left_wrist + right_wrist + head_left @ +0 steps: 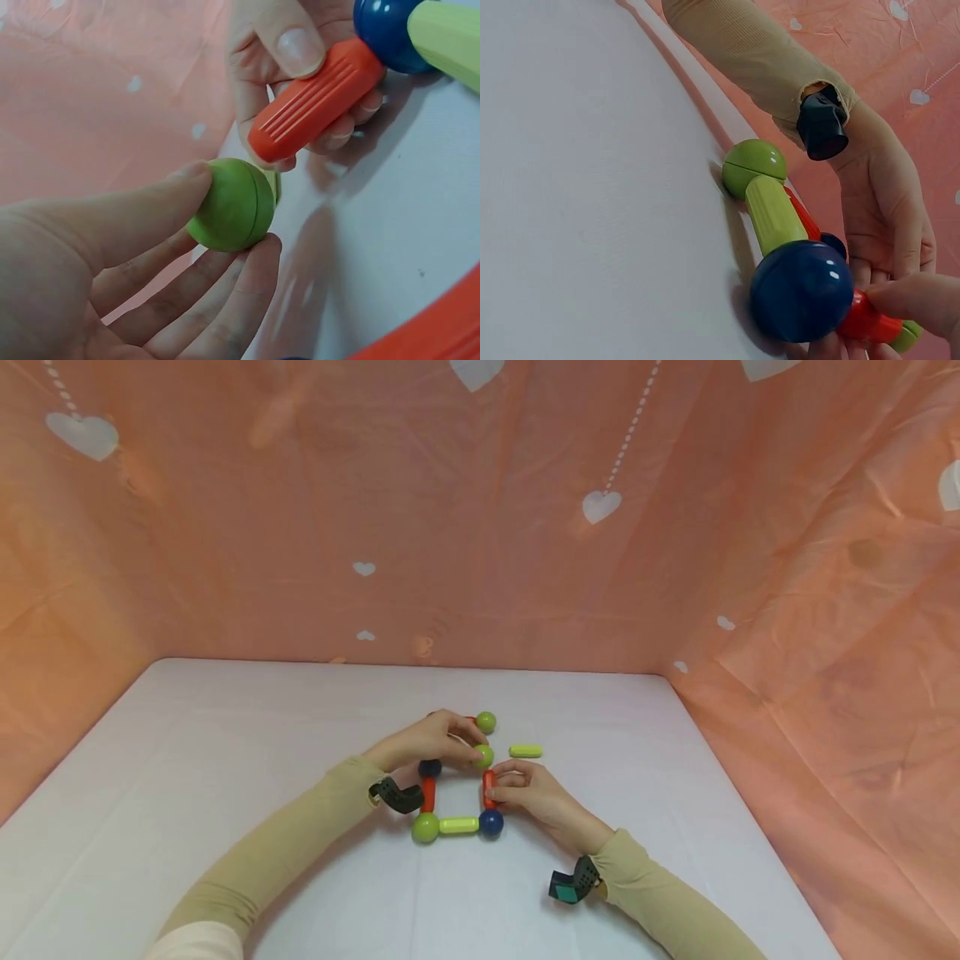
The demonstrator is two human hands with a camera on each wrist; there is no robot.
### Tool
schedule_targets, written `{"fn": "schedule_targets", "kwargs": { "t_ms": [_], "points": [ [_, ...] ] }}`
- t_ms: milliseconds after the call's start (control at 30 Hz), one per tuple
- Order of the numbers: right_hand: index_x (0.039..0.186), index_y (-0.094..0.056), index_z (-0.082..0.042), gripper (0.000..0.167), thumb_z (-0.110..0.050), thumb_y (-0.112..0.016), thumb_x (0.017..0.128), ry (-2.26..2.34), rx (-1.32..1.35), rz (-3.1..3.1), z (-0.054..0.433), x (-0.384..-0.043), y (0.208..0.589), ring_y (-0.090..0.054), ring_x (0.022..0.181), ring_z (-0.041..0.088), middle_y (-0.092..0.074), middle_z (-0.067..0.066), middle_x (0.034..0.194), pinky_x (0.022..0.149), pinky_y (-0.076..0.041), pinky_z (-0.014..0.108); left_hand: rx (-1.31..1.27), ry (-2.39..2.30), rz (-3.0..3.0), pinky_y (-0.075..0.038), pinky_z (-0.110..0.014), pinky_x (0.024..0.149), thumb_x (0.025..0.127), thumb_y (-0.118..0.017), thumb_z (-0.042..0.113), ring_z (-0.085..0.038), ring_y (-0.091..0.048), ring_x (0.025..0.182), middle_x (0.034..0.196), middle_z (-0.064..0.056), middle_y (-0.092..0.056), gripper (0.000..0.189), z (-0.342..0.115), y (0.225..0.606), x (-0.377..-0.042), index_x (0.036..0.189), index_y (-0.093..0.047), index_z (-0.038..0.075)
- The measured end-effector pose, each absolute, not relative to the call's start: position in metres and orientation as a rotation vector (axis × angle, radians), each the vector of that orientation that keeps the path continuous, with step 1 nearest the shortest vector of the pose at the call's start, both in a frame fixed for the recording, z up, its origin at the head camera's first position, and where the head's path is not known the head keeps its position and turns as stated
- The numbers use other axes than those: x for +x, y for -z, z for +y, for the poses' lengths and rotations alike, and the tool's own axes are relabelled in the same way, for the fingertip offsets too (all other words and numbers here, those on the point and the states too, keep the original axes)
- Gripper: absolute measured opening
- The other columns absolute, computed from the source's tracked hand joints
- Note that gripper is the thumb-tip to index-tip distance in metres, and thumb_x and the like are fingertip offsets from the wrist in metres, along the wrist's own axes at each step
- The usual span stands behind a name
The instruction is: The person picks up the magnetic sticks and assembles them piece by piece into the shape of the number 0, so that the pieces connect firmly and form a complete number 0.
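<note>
My left hand [438, 742] pinches a green ball [231, 204] between thumb and fingertips. Close by, my right hand [538, 795] holds a red ribbed rod [315, 99], thumb on one side and fingers on the other. A small gap separates the rod's free end from the green ball. Its other end meets a dark blue ball [802, 291]. From there a yellow-green rod [459, 825] runs to another green ball [425, 827], then a second red rod [428, 795] leads to another dark blue ball [430, 768], partly under the left wrist.
A loose yellow-green rod [526, 751] lies beyond the right hand. Behind the left hand sits a green ball [486, 722] beside a mostly hidden red piece [471, 720]. The white table [300, 693] ends at orange cloth walls [420, 527] with hearts.
</note>
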State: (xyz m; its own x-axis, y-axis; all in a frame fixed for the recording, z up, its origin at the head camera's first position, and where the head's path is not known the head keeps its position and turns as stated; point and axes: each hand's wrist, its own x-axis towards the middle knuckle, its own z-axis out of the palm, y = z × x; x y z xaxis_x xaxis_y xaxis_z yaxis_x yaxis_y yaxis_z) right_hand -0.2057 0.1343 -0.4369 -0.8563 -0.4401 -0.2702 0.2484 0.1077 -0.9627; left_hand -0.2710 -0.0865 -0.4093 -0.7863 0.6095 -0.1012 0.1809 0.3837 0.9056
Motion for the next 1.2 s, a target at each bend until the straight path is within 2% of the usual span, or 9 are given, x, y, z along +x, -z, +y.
{"fn": "schedule_targets", "kwargs": {
  "t_ms": [433,633,767,1000,1200],
  "points": [
    [0.118,-0.047,0.007,0.039,-0.007,-0.067,0.088,1.817,-0.194,1.892,0.136,-0.206,0.436,-0.064,0.09,0.019,-0.066,0.011,0.099,0.08,-0.054,0.034,0.719,-1.321,2.273,-0.05,-0.029,0.081,0.084,-0.075,0.021,-0.016,-0.06,0.098,0.104,-0.001,-0.066,0.029,-0.081,0.41,-0.27,0.109,-0.069,0.009],
    [0.13,-0.04,0.003,0.053,-0.009,-0.069,0.087,1.839,-0.179,1.921,0.136,-0.208,0.435,-0.064,0.091,0.021,-0.065,0.014,0.103,0.081,-0.054,0.035,0.707,-1.355,2.268,-0.05,-0.028,0.081,0.084,-0.075,0.017,-0.016,-0.062,0.097,0.103,-0.002,-0.067,0.028,-0.079,0.411,-0.272,0.109,-0.07,0.007],
    [0.135,-0.036,0.001,0.058,-0.01,-0.068,0.088,1.822,-0.189,1.952,0.136,-0.209,0.434,-0.064,0.09,0.023,-0.064,0.017,0.107,0.08,-0.055,0.037,0.695,-1.352,2.245,-0.05,-0.027,0.082,0.087,-0.071,0.018,-0.014,-0.062,0.096,0.103,-0.002,-0.068,0.027,-0.079,0.412,-0.269,0.111,-0.069,0.006],
    [0.126,-0.045,0.005,0.044,-0.016,-0.064,0.092,1.769,-0.235,1.998,0.133,-0.218,0.431,-0.066,0.077,0.022,-0.065,0.017,0.102,0.071,-0.057,0.038,0.596,-1.515,2.046,-0.054,-0.033,0.082,0.095,-0.061,0.013,-0.02,-0.066,0.093,0.103,-0.011,-0.067,0.03,-0.076,0.411,-0.266,0.117,-0.062,-0.007],
    [0.122,-0.05,0.006,0.039,-0.018,-0.063,0.093,1.707,-0.282,2.045,0.132,-0.225,0.432,-0.066,0.07,0.02,-0.069,0.013,0.09,0.059,-0.057,0.032,0.6,-1.559,1.994,-0.054,-0.035,0.084,0.095,-0.06,0.015,-0.024,-0.067,0.095,0.107,-0.015,-0.066,0.035,-0.082,0.409,-0.267,0.12,-0.059,-0.01]
  ]
}}
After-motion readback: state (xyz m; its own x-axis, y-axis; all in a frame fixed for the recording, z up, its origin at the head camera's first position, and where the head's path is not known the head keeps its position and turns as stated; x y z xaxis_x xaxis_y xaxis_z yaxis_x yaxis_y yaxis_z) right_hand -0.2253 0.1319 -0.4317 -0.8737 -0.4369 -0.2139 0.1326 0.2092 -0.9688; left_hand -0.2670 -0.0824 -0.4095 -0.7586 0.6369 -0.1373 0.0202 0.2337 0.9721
